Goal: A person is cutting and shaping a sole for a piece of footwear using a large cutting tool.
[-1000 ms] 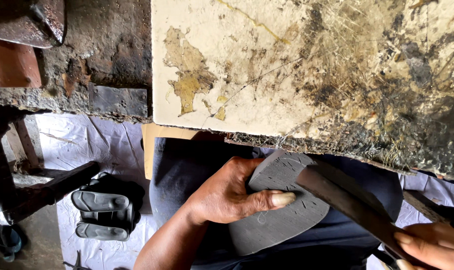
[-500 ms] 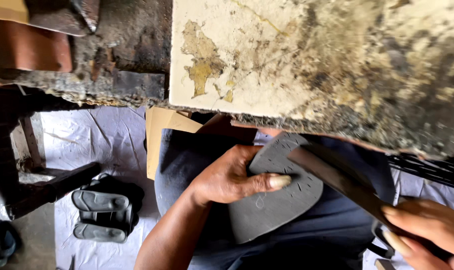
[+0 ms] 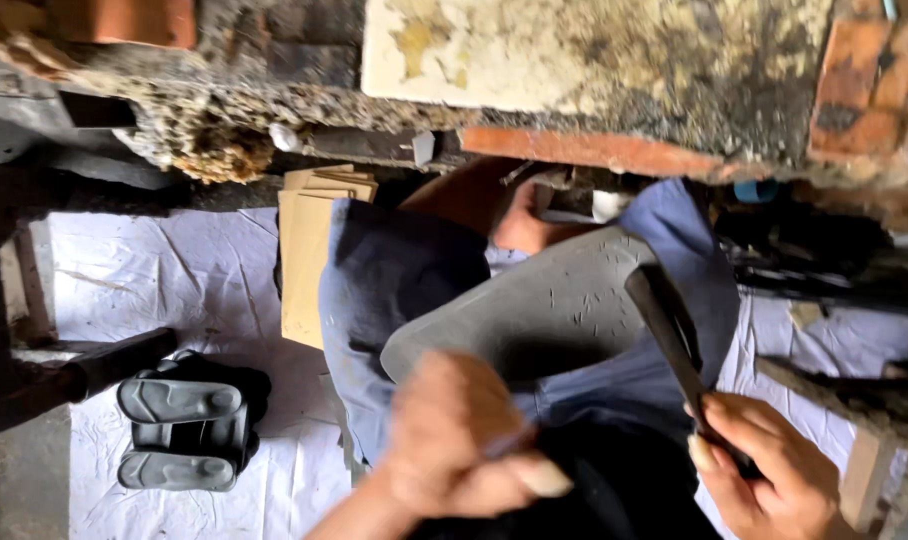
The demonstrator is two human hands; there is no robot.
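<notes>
Grimy stained workbench (image 3: 594,60) far. Flat grey rubber shoe sole (image 3: 544,310) on lap, light, bendy; grip near edge. Left hand (image 3: 464,445) fingers curled pinching it. Right hand (image 3: 774,470) wrapped around dark flat blade (image 3: 674,340).

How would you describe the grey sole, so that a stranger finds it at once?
Look below the dirty workbench, at the person's lap. The sole lies there, flat and grey, between the left hand and the dark tool. The black shoes sit apart on the floor.

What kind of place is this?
Probably a small shoemaker's workshop. The left hand holds a grey sole on the lap, the right hand holds a dark tool, and more soles lie below a stained workbench.
</notes>
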